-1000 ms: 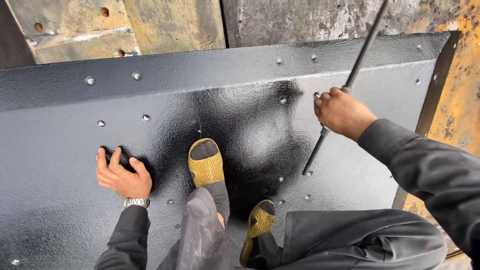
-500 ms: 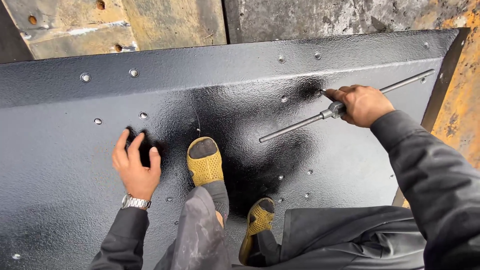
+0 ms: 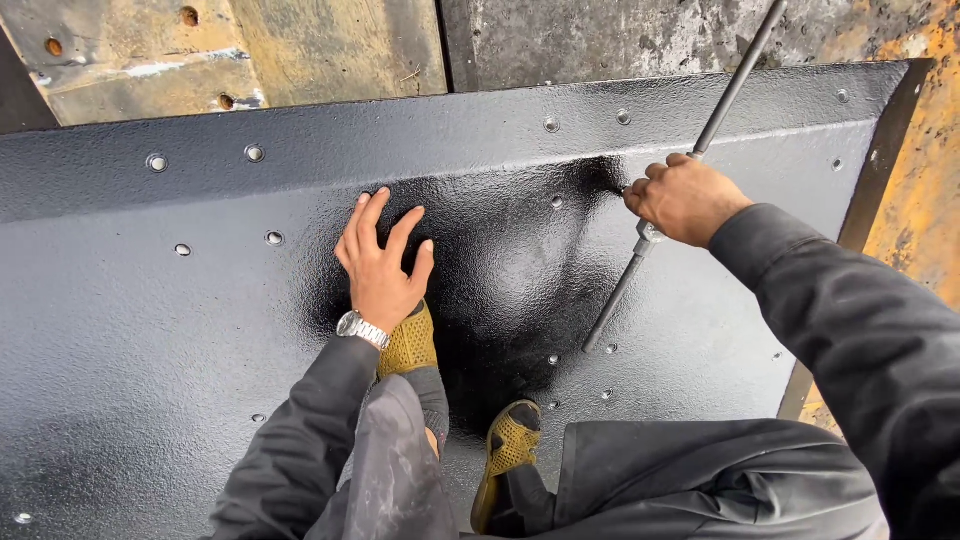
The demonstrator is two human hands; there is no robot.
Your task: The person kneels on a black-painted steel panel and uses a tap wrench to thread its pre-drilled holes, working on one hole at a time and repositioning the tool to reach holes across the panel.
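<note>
My left hand (image 3: 382,262) lies flat with fingers spread on a large black-painted metal plate (image 3: 150,330), beside a darker wet-looking patch (image 3: 500,290). A silver watch sits on that wrist. My right hand (image 3: 685,198) is closed around a long grey metal rod (image 3: 612,305) with a fitting just below my fist. The rod slants from the upper right down to its lower tip near a bolt hole (image 3: 610,348) in the plate. My two yellow shoes (image 3: 410,342) stand on the plate below my hands.
Rows of bolt holes and studs (image 3: 255,153) dot the plate. Rusty, worn metal slabs (image 3: 300,50) lie beyond its far edge, and an orange rusted surface (image 3: 925,200) borders its right edge. My dark jacket and trousers fill the bottom of the view.
My left hand has slid up and to the right across the plate. My right hand has swung the rod from nearly level back to a steep slant, tip down.
</note>
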